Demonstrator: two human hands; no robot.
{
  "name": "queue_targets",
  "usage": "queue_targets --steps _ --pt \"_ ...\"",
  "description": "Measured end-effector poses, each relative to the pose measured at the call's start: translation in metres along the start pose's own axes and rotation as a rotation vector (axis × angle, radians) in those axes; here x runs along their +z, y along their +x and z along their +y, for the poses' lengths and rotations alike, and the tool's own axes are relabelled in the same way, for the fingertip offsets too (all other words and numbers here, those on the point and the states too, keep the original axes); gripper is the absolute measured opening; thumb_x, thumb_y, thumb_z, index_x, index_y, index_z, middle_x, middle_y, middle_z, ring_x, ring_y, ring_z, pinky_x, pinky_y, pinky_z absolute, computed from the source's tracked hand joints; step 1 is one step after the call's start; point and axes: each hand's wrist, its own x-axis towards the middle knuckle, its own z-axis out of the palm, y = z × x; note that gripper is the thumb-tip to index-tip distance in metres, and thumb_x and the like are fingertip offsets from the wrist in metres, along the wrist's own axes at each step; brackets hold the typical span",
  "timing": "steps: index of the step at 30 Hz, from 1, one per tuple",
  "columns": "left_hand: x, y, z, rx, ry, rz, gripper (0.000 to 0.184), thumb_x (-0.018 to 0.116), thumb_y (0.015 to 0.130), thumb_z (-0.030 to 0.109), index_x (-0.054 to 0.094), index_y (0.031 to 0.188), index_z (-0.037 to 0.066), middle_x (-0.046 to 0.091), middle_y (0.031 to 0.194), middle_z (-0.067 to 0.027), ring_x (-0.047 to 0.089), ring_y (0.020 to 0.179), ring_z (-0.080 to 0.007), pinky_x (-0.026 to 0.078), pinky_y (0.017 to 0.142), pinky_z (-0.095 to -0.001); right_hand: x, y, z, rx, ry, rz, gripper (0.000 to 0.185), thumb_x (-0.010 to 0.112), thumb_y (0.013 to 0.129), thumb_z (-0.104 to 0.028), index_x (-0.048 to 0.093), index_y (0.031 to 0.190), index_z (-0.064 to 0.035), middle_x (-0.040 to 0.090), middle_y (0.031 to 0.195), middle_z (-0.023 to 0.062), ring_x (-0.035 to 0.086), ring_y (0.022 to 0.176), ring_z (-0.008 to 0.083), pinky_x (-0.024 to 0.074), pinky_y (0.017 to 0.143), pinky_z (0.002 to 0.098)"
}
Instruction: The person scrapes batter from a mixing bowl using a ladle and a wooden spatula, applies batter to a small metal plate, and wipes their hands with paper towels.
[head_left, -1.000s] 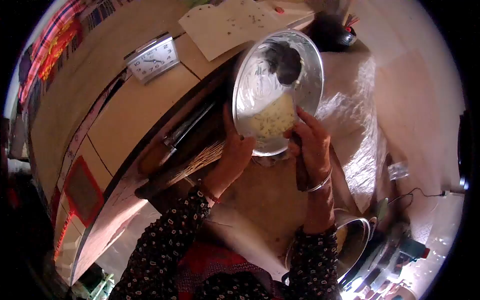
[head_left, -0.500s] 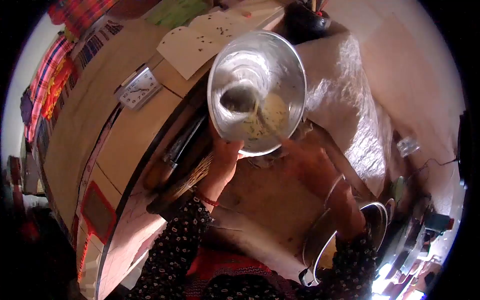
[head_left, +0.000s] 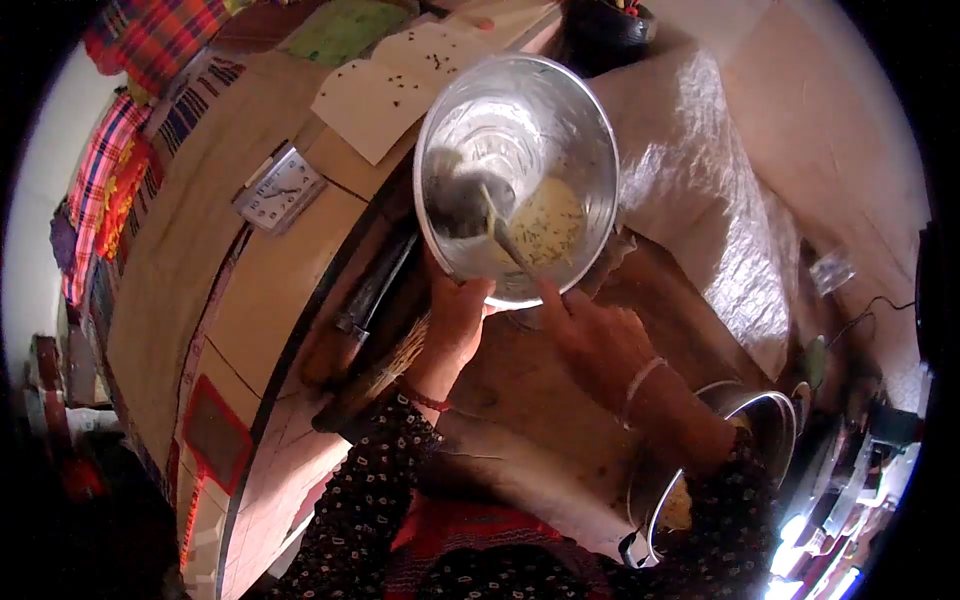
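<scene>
A shiny metal bowl [head_left: 590,120] is tilted so its inside faces me. Pale yellow liquid [head_left: 545,222] with dark green flecks pools in its lower right. My left hand [head_left: 458,322] is closed on the near left rim. My right hand [head_left: 595,335], at the near right rim, has its fingers wrapped round the handle of a metal ladle [head_left: 518,252]. The rounded ladle head rests inside the bowl, left of the liquid; a pale yellow strip shows along it. Part of the handle is hidden in my right hand.
A lidless metal pot [head_left: 785,430] with pale food inside stands beside my right forearm. To the left are a clock [head_left: 280,190], a red-edged fly swatter [head_left: 218,433] and a short broom [head_left: 385,375]. Paper with dark specks [head_left: 365,105] lies beyond. Plastic sheeting [head_left: 700,200] covers the right.
My right hand has moved left and closer to the bowl's rim. The ladle has shifted in the bowl, and its handle shows more clearly. My left hand keeps its grip.
</scene>
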Motion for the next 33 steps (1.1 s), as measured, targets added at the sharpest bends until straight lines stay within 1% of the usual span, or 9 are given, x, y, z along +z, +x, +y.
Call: queue_targets --steps 4,6,7,9,16,19,22,31,33 --pt "-0.010 0.005 -0.011 -0.028 -0.073 -0.038 0.055 0.051 0.072 -0.001 0.036 0.125 0.001 0.048 0.119 -0.0149 0.053 0.109 -0.0315 0.049 0.089 -0.0514 0.004 -0.015 0.027 -0.048 -0.121 -0.122 0.047 0.053 0.078 -0.006 0.044 0.123 0.0020 0.060 0.083 0.0193 0.064 0.069 0.0321 0.0527 0.058 0.0416" --pt "-0.009 0.006 -0.011 -0.025 -0.079 -0.036 0.056 0.051 0.072 -0.001 0.036 0.126 0.002 0.047 0.119 -0.0147 0.052 0.109 -0.0312 0.049 0.089 -0.0521 -0.003 0.006 0.042 0.063 -0.019 0.110 0.045 0.054 0.078 -0.007 0.046 0.121 0.0004 0.060 0.084 0.0210 0.064 0.071 0.0332 0.0520 0.060 0.0432" --pt "-0.008 0.005 -0.010 -0.023 -0.083 -0.029 0.057 0.052 0.072 -0.002 0.036 0.126 0.004 0.047 0.119 -0.0145 0.052 0.109 -0.0309 0.048 0.089 -0.0527 -0.002 0.016 0.046 0.062 -0.018 0.112 0.045 0.054 0.078 -0.007 0.046 0.121 0.0004 0.060 0.084 0.0210 0.064 0.071 0.0332 0.0520 0.060 0.0432" --pt "-0.006 0.004 -0.007 0.004 -0.100 -0.035 0.057 0.052 0.073 -0.002 0.035 0.127 0.005 0.047 0.120 -0.0144 0.052 0.110 -0.0306 0.048 0.089 -0.0528 0.002 0.032 0.047 -0.027 0.271 0.341 0.044 0.055 0.077 -0.007 0.047 0.120 -0.0016 0.061 0.085 0.0205 0.063 0.072 0.0347 0.0515 0.063 0.0448" --pt "-0.005 0.003 -0.006 -0.014 -0.051 0.013 0.060 0.053 0.073 -0.001 0.031 0.129 0.008 0.044 0.121 -0.0144 0.050 0.110 -0.0305 0.050 0.086 -0.0520 0.011 -0.011 0.042 0.090 0.103 0.067 0.042 0.054 0.079 -0.008 0.048 0.120 -0.0055 0.062 0.085 0.0181 0.063 0.073 0.0351 0.0514 0.063 0.0452" --pt "-0.005 0.004 -0.006 -0.008 -0.076 -0.021 0.060 0.054 0.073 -0.001 0.031 0.129 0.007 0.044 0.121 -0.0146 0.050 0.110 -0.0307 0.050 0.086 -0.0523 0.001 -0.008 0.049 0.020 0.070 0.070 0.042 0.054 0.079 -0.010 0.047 0.121 -0.0066 0.062 0.084 0.0176 0.063 0.072 0.0345 0.0519 0.061 0.0438" --pt "0.001 -0.001 0.005 0.031 -0.087 -0.048 0.062 0.055 0.073 -0.001 0.030 0.129 0.006 0.044 0.120 -0.0147 0.051 0.110 -0.0312 0.050 0.086 -0.0527 -0.006 0.016 0.036 -0.042 0.119 0.280 0.041 0.055 0.079 -0.010 0.048 0.119 -0.0074 0.062 0.081 0.0156 0.064 0.071 0.0332 0.0519 0.059 0.0439" --pt "-0.004 0.004 0.002 0.023 -0.077 -0.057 0.066 0.051 0.071 -0.005 0.027 0.132 0.006 0.042 0.125 -0.0159 0.050 0.111 -0.0325 0.051 0.085 -0.0531 0.020 -0.024 0.065 0.036 -0.147 -0.004 0.045 0.054 0.080 -0.012 0.047 0.124 -0.0136 0.061 0.084 0.0082 0.064 0.071 0.0282 0.0509 0.055 0.0404" --pt "-0.003 0.001 0.005 -0.020 -0.057 -0.053 0.064 0.051 0.072 -0.005 0.029 0.131 0.005 0.043 0.123 -0.0161 0.050 0.111 -0.0329 0.051 0.085 -0.0538 0.018 -0.019 0.070 0.010 -0.144 0.194 0.046 0.054 0.080 -0.014 0.046 0.125 -0.0148 0.061 0.087 0.0075 0.064 0.072 0.0276 0.0508 0.059 0.0408"
